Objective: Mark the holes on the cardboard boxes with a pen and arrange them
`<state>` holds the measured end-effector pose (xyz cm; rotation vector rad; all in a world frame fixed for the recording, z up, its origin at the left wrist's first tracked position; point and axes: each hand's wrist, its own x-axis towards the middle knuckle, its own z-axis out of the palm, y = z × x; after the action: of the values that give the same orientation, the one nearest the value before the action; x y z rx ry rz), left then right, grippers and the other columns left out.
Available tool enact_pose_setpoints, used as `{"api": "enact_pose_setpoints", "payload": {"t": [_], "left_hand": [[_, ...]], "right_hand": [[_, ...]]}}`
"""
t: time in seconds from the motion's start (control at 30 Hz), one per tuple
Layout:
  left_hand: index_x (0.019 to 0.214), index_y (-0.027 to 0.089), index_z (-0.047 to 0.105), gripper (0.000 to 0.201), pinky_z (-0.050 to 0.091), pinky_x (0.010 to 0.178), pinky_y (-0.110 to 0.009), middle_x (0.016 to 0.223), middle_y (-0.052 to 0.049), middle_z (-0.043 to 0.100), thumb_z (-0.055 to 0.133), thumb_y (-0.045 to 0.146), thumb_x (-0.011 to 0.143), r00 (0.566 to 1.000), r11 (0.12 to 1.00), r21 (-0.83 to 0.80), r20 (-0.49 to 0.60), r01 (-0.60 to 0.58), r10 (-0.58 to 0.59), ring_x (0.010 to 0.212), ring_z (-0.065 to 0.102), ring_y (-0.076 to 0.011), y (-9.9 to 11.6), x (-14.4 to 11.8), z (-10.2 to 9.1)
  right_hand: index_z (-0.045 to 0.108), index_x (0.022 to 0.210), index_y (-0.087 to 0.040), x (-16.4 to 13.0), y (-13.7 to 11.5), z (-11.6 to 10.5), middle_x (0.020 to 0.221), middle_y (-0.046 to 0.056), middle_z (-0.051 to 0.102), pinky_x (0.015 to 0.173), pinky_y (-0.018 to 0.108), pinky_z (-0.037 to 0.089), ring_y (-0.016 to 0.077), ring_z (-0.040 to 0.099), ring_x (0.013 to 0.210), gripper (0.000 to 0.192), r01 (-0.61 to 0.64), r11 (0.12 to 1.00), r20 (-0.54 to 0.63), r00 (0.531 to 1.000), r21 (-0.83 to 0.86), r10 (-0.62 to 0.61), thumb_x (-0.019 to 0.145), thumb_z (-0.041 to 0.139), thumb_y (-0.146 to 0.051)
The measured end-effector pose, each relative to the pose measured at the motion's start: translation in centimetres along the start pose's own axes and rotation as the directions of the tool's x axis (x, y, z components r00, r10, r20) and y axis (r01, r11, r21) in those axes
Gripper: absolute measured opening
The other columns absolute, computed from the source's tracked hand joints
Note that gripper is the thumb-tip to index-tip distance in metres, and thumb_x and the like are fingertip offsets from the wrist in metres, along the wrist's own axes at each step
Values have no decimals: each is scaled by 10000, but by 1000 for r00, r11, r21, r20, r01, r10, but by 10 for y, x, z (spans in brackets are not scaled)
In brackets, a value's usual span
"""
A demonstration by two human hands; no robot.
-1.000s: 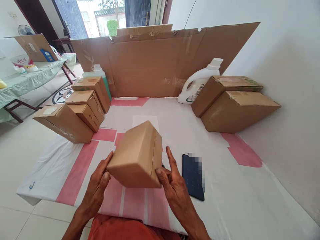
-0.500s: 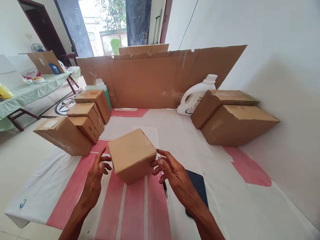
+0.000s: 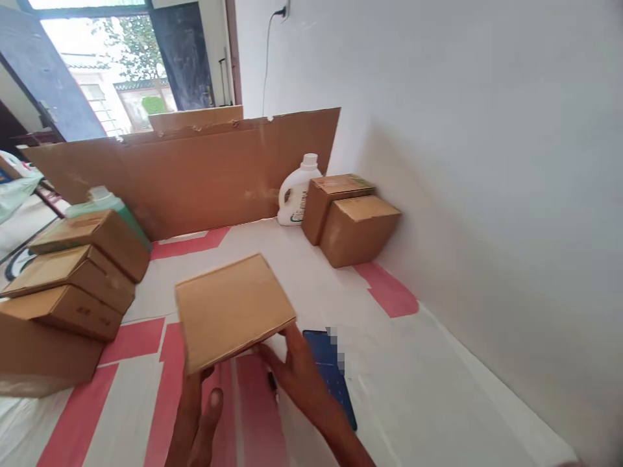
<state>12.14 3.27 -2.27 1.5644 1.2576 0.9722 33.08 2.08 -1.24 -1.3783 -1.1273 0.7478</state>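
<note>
A closed cardboard box is in front of me, its plain top turned toward me and tilted. My right hand grips its near right corner, with the thumb under the near edge. At the near left corner, my left hand supports the box; its fingers are partly hidden by the box, and its thumb stands apart from it. A dark pen lies on the cloth beside my right hand. Partly behind my right wrist is a flat dark blue device or folder.
Several cardboard boxes stand in a row at left, near a bottle of green liquid. Two boxes and a white jug are by the wall. A cardboard panel closes the far side of the cloth-covered table.
My hands have closed in on the box, which now looks raised and tilted toward me. The view has swung to the right, showing more wall.
</note>
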Motion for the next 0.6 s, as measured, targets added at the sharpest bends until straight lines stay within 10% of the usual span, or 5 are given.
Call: {"api": "enact_pose_setpoints", "payload": {"t": [0.1,0.2,0.37,0.6], "left_hand": [[1676,376,266,761,319,1269,-649,1741,-68,302,486,655,1003,964,992,-40,236,-120,126,1580,326,-397,35,33,59],[1710,293,115,808,196,1332,-568,1782,-104,156,444,616,1047,831,974,-103,509,-202,226,1645,169,-318,55,71,136],[1709,156,54,1008,132,1348,-531,1776,-198,104,458,730,986,701,972,-131,675,-194,231,1658,103,-330,67,117,250],[1697,66,40,1092,140,1344,-502,1764,-257,88,436,772,965,637,979,-102,746,-176,192,1656,110,-347,74,138,311]], "right_hand": [[552,1357,-284,18,22,-72,1378,111,685,1062,516,555,324,675,1245,590,-82,996,-168,982,46,88,865,764,-531],[470,1357,-278,33,55,-147,1356,138,675,1032,526,567,326,700,1196,724,-117,992,-343,931,39,123,795,801,-593],[507,1196,-269,57,90,-234,1283,140,694,1034,501,561,324,680,1216,596,-125,991,-474,876,-52,86,783,778,-603],[597,1274,-205,86,114,-290,1347,188,695,1078,535,528,367,655,1273,583,-181,972,-549,833,-153,69,808,733,-527]]}}
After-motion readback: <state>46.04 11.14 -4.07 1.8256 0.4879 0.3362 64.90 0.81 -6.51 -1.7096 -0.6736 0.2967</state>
